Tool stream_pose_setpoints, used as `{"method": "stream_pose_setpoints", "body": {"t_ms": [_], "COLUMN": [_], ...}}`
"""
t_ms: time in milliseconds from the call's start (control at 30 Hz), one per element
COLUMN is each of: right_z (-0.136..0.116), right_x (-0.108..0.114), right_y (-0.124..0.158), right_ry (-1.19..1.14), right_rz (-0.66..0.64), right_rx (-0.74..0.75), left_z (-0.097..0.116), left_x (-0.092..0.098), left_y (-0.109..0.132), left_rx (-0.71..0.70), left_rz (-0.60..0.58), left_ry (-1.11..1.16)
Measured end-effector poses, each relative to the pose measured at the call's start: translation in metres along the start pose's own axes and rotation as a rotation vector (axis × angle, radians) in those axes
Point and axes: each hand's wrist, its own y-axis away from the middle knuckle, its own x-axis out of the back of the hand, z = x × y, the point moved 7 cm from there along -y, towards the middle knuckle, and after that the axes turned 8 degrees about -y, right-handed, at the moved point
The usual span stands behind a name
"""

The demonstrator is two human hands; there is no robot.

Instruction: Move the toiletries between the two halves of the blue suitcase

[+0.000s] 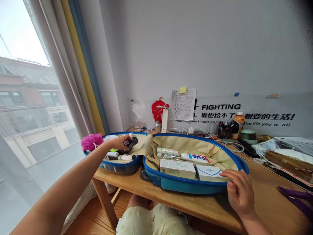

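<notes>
A blue suitcase (pixel 195 186) lies opened flat on the wooden table (pixel 266 202), its two beige-lined halves side by side. Over the left half, my left hand (pixel 121 143) is closed around a dark bottle (pixel 132 144) with a round black end. White tubes (pixel 128 157) lie beneath that hand. My right hand (pixel 241 191) is at the right half's front rim, fingers stretched out, the fingertips at a white box with a blue line (pixel 208 172). Beside that box are a taller white box (pixel 177 168), a toothpaste tube (pixel 195 158) and a white-and-green tube (pixel 167 150).
A pink bath puff (pixel 92 142) sits at the suitcase's left edge. To the right are an orange-capped bottle (pixel 237 125), cables, a brown case (pixel 290 164) and a purple item (pixel 294 194). A small silver bottle (pixel 157 126) stands behind, near the wall.
</notes>
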Motion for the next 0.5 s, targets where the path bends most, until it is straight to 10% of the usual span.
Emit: {"method": "stream_pose_setpoints", "body": {"t_ms": [233, 500], "right_z": [0.001, 0.004], "right_x": [-0.001, -0.002], "right_y": [0.001, 0.004], "right_ry": [0.016, 0.017], "right_rz": [-0.003, -0.001], "right_rx": [0.002, -0.008], "left_z": [0.039, 0.189], "left_x": [0.040, 0.056], "left_y": [-0.010, 0.019], "left_rx": [-0.160, -0.518], "left_rz": [0.189, 0.155], "left_ry": [0.361, 0.343]}}
